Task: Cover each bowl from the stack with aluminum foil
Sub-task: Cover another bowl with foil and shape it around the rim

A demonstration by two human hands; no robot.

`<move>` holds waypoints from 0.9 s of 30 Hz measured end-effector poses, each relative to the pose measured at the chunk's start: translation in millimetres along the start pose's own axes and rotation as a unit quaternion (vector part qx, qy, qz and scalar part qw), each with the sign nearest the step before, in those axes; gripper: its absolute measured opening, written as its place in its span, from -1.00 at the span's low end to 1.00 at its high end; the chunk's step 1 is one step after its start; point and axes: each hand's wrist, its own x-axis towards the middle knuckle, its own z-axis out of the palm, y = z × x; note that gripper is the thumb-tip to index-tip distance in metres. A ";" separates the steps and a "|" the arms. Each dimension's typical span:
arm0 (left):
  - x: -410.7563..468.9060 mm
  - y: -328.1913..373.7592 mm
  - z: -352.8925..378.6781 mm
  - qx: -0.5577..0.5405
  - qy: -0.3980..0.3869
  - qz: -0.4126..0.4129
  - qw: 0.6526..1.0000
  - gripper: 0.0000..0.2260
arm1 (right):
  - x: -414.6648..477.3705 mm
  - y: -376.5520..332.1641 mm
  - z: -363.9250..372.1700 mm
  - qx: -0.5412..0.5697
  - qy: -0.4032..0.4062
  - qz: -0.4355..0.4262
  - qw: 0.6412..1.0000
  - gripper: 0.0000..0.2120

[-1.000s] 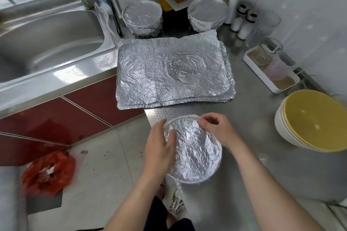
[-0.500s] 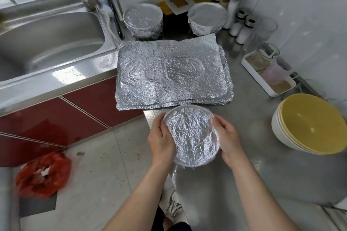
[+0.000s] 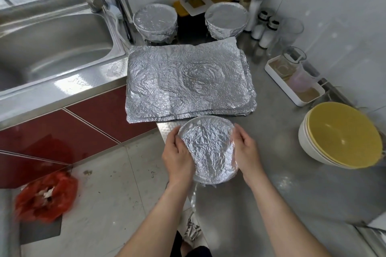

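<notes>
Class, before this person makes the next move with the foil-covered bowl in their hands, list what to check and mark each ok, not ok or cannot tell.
1. Held bowl covered across its whole top: ok.
2. Left hand and right hand grip its opposite sides: ok.
3. Cover tucked under its rim all round: cannot tell, the underside is hidden.
4. Bowl resting on the counter, not lifted: cannot tell.
5. Foil sheets ready for another bowl: ok.
6. Uncovered bowls left in the stack: ok.
</notes>
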 end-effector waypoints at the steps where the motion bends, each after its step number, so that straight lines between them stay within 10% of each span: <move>1: -0.3 -1.2 0.9 -0.004 0.002 -0.002 1.000 -0.72 | 0.8 -0.4 -1.6 0.003 -0.012 0.013 1.000 -0.60; 15: -23.1 3.6 -8.3 -0.076 0.013 -0.058 0.995 -0.66 | 15.0 -19.0 -1.1 -0.124 -0.076 -0.032 0.989 -0.56; 21: -24.4 -3.2 -26.9 -0.001 -0.042 -0.064 0.997 -0.57 | 10.8 -17.8 -35.3 0.018 0.125 0.044 0.991 -0.58; 27: 8.1 14.0 -30.4 0.021 -0.059 -0.034 0.997 -0.71 | -50.6 1.9 -34.4 0.249 0.213 0.221 0.919 -0.62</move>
